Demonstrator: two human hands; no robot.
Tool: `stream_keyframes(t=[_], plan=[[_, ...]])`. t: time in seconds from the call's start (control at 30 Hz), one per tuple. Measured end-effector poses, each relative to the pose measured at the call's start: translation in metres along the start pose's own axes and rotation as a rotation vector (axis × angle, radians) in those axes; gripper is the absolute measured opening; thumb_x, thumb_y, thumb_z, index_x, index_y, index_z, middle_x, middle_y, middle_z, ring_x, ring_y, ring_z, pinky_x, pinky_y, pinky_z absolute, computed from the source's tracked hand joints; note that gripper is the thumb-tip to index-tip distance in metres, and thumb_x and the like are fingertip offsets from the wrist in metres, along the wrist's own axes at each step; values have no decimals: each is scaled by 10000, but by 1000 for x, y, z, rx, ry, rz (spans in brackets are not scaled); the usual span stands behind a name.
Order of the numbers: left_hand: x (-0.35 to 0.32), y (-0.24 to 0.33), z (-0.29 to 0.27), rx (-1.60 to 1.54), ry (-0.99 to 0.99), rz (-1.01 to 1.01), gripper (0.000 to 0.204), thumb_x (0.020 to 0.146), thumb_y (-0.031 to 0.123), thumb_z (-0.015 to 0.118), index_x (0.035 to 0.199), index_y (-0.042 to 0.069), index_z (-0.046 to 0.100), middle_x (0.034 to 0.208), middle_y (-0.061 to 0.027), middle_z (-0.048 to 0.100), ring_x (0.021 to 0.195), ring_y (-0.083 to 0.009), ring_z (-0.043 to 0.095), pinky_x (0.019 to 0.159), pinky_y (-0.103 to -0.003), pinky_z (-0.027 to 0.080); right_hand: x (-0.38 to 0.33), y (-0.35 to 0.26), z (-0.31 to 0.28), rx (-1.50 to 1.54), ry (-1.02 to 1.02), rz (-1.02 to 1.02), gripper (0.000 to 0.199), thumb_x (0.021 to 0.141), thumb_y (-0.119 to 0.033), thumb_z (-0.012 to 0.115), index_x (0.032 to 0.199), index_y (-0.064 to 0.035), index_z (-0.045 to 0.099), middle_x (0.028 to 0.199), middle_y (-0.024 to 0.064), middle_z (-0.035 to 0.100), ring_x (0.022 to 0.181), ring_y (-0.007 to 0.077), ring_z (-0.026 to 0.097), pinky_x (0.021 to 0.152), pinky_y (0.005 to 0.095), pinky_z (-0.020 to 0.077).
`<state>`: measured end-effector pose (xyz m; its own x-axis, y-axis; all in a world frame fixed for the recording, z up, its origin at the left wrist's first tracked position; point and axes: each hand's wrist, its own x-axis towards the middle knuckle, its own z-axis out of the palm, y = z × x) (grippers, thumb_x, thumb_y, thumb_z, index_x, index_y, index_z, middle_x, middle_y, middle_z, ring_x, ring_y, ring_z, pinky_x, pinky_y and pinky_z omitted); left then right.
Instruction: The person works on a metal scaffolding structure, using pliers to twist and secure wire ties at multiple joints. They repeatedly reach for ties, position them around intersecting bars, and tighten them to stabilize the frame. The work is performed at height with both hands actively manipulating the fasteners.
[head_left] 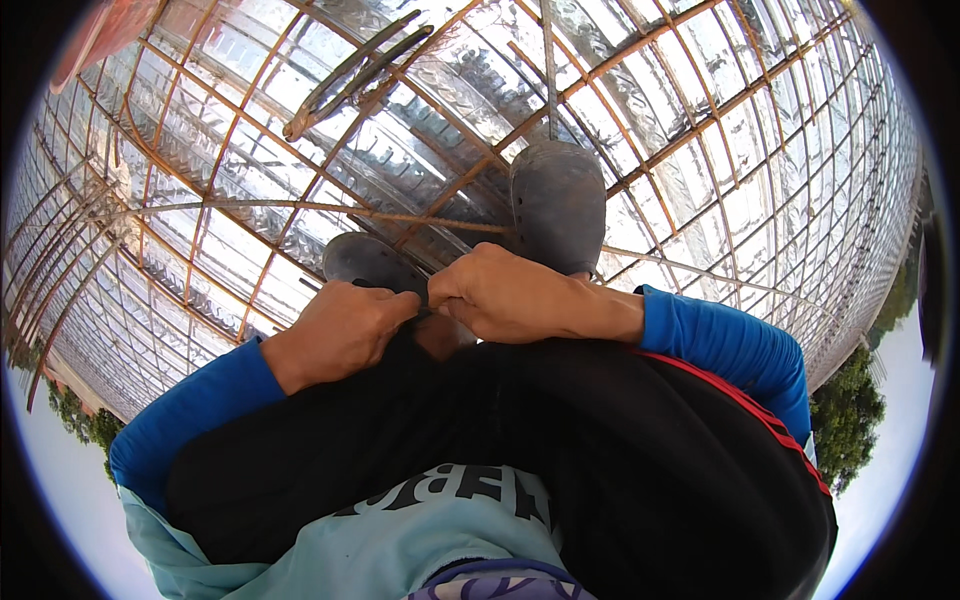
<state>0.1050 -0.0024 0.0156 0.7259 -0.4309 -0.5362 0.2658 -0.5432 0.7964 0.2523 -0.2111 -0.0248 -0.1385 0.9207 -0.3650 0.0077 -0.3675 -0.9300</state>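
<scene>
My left hand and my right hand meet in front of my knees, above the rusty steel bar mesh. Both are closed, thumbs and fingertips pinched close together. Whatever lies between the fingers is hidden or too small to name. Under and beyond them are my grey rubber shoes, the left shoe partly behind my hands and the right shoe farther forward. Ahead to the left, a long-handled pair of pincers lies on the bars, its handles slightly apart, out of reach of both closed hands.
Shiny ribbed metal decking spreads beneath the crossed bars. A loose ribbed bar runs crosswise past my shoes. Several bar ends bunch at the far left. A reddish panel stands at the upper left corner. Trees rise beyond the edge.
</scene>
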Motion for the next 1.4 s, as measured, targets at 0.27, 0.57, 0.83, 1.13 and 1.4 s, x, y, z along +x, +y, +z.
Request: stream_keyframes(t=[0.27,0.57,0.83,1.13,1.4], plan=[[-2,3,-1,142,54,-50,137,940,84,643,1070,53,613,847,-128,705,737,-380,707,629,-492,545,5,2,-4,-70,51,-18,107,959,-38,614,993,26,692,899,210,736,873,395,739,796,491,578],[3,1,-2,348,87,-16,207,880,56,643,1087,56,630,952,-107,665,898,-317,701,746,-456,540,3,-10,-9,-623,16,-197,205,867,-80,699,1047,5,651,905,158,697,819,360,744,717,451,605],[0,4,-2,522,26,35,204,886,65,652,1086,39,628,1026,-104,663,918,-289,704,804,-417,541,4,-8,-5,-627,-46,-182,190,879,-74,677,1046,5,632,859,160,691,789,350,741,674,453,590],[-5,8,-5,377,81,34,235,903,80,647,1127,41,590,970,-107,632,865,-288,722,695,-432,567,0,-5,-6,111,13,-39,140,1040,-80,531,1039,14,636,838,127,677,710,301,664,693,449,530],[-4,3,-15,347,100,108,250,929,109,646,1163,45,586,938,-121,638,802,-323,736,651,-469,574,0,-11,-15,326,-36,23,166,1035,-102,542,1044,3,671,877,148,688,799,290,690,730,416,548]])
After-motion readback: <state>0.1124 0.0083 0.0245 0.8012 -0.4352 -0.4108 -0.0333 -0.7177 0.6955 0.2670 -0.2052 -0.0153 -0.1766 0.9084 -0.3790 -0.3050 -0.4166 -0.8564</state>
